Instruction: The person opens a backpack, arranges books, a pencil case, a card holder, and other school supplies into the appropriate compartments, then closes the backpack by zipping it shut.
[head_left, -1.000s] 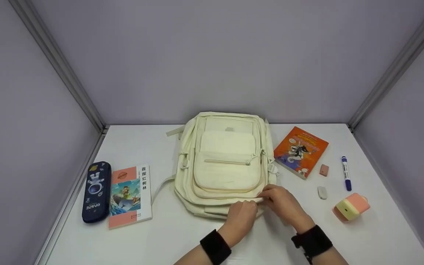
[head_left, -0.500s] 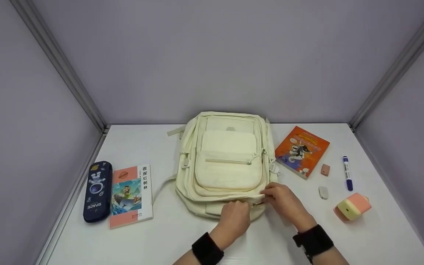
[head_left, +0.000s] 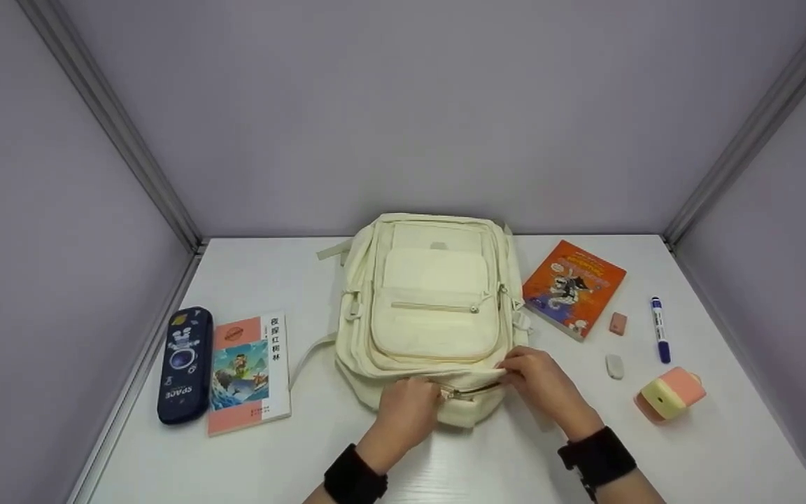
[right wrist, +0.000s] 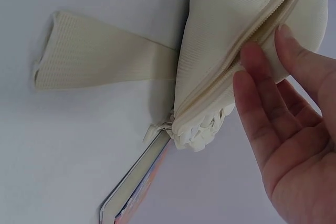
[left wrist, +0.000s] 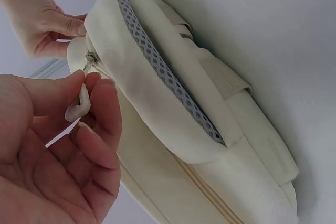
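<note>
A cream backpack lies front up on the white table, its near end toward me. My left hand is at that near end. In the left wrist view its thumb and fingers pinch a looped zipper pull hanging from the metal slider. At the near right corner my right hand holds the fabric edge beside the zipper. The right wrist view shows the zipper teeth parted there, with the thumb and fingertips at the gap. The inside of the bag is hidden.
Left of the bag lie a navy pencil case and a pink-and-white book. To the right are an orange book, a pink eraser, a white eraser, a blue marker and a pink-and-yellow box-like item.
My left hand has moved left along the bag's near end with the zipper pull, and an opened stretch of zipper shows behind it. The right hand has stayed at the corner.
</note>
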`<act>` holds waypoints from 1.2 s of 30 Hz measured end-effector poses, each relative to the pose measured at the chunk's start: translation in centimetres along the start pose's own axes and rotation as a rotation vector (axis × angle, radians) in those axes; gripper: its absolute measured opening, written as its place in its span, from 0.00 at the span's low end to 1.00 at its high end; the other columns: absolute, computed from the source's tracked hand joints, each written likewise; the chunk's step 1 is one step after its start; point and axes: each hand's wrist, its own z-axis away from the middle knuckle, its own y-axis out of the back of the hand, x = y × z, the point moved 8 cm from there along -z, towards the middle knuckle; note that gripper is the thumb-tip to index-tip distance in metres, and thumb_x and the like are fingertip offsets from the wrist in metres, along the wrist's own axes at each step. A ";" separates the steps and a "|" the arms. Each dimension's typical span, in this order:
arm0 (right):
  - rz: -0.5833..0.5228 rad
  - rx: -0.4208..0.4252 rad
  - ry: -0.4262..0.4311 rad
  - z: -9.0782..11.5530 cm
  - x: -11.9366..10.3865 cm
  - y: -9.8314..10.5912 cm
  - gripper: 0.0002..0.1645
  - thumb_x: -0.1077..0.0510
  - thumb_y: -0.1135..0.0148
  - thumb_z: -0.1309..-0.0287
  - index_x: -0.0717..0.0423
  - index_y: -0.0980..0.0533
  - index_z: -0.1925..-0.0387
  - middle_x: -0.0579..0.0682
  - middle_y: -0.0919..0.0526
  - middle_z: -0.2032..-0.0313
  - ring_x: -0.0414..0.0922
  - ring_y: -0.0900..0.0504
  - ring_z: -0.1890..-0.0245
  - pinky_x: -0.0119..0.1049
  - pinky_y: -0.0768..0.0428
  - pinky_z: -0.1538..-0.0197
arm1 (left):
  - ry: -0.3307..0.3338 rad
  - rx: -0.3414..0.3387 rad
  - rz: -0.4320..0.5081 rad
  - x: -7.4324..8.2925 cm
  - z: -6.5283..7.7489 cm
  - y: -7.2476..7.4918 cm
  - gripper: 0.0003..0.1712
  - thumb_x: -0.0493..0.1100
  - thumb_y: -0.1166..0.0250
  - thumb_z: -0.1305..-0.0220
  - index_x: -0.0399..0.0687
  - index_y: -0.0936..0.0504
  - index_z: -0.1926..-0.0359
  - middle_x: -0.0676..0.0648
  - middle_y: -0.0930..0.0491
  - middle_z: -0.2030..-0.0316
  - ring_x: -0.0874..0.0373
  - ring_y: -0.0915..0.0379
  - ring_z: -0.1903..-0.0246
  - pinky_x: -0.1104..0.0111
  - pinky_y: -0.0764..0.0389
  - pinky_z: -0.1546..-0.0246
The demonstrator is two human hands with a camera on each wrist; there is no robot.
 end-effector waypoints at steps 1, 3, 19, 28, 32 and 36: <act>0.002 0.002 0.000 0.0 0.0 0.0 0.11 0.71 0.28 0.51 0.56 0.13 0.65 0.45 0.19 0.66 0.43 0.19 0.64 0.39 0.20 0.60 | -0.001 0.009 0.008 -0.2 0.1 0.1 0.10 0.45 0.29 0.41 0.51 0.14 0.78 0.51 0.20 0.80 0.55 0.22 0.80 0.63 0.28 0.85; 0.002 0.002 -0.004 0.0 0.1 0.1 0.11 0.71 0.29 0.51 0.56 0.13 0.65 0.46 0.19 0.66 0.44 0.19 0.64 0.39 0.20 0.60 | -0.004 0.020 0.026 -0.8 0.3 0.3 0.10 0.45 0.29 0.41 0.51 0.15 0.78 0.52 0.20 0.80 0.56 0.22 0.79 0.64 0.28 0.84; -0.020 -0.058 -0.079 0.1 0.7 -0.2 0.11 0.70 0.27 0.51 0.56 0.12 0.65 0.44 0.18 0.65 0.45 0.18 0.62 0.38 0.20 0.58 | 0.004 0.025 0.212 -6.0 2.1 1.7 0.21 0.42 0.27 0.45 0.56 0.27 0.88 0.62 0.34 0.87 0.68 0.40 0.85 0.70 0.36 0.84; -0.059 -0.076 -0.134 0.3 1.2 -0.3 0.11 0.69 0.28 0.49 0.52 0.12 0.64 0.42 0.18 0.65 0.42 0.19 0.61 0.38 0.19 0.58 | 0.029 0.009 0.231 -8.5 3.0 2.2 0.09 0.44 0.27 0.44 0.54 0.14 0.79 0.61 0.24 0.81 0.66 0.31 0.81 0.67 0.32 0.80; -0.064 -0.057 -0.127 0.4 1.3 0.0 0.12 0.69 0.28 0.50 0.52 0.12 0.65 0.42 0.18 0.65 0.42 0.19 0.62 0.39 0.19 0.58 | 0.067 -0.019 0.244 -10.2 3.5 2.4 0.07 0.43 0.29 0.42 0.53 0.13 0.77 0.61 0.25 0.82 0.66 0.33 0.82 0.67 0.33 0.79; -0.069 -0.049 -0.138 0.4 1.6 0.2 0.12 0.70 0.29 0.49 0.53 0.12 0.65 0.42 0.18 0.65 0.42 0.19 0.62 0.39 0.19 0.58 | 0.113 -0.052 0.263 -11.6 3.8 2.4 0.06 0.42 0.30 0.39 0.51 0.12 0.73 0.60 0.22 0.79 0.64 0.28 0.79 0.66 0.29 0.77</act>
